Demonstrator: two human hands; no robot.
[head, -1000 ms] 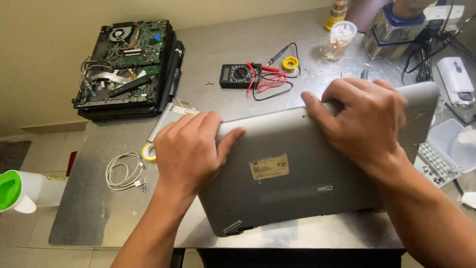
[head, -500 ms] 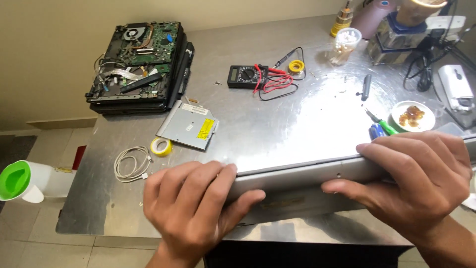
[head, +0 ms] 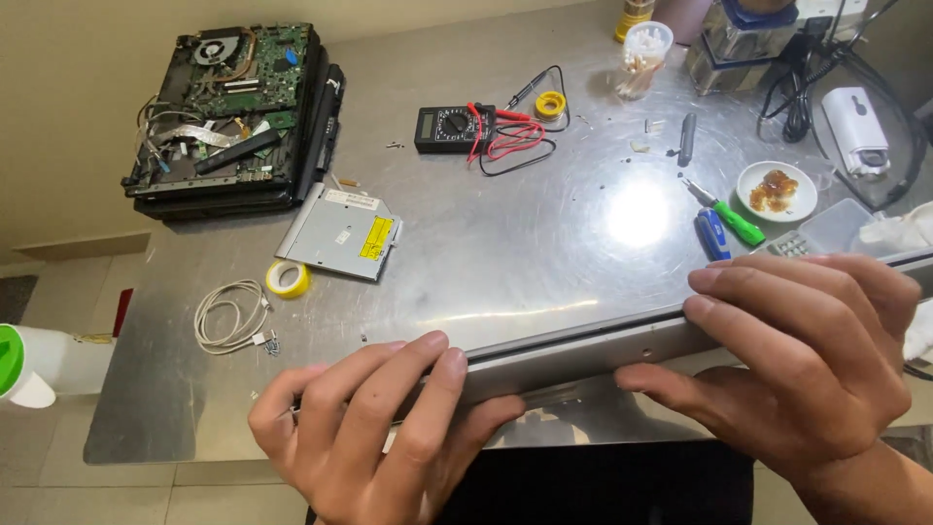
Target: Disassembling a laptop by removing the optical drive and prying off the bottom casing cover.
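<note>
A steel worktop stands against a beige wall, above a tiled floor. At its near edge, both hands hold a closed silver laptop seen edge-on, so only its thin side shows; its right end is cut off by the frame. The left hand wraps the laptop's left end, its fingers curled closed over the top edge, hiding that corner. The right hand clamps the right part, fingers over the top and thumb beneath. A dark shape under the laptop is too cut off to identify. Farther back on the left lies an opened laptop chassis with bare circuit board, and near it a slim optical drive, a yellow tape roll and a coiled white cable. At centre back sits a multimeter with red and black leads. To the right are a green-handled screwdriver and a small white dish.
</note>
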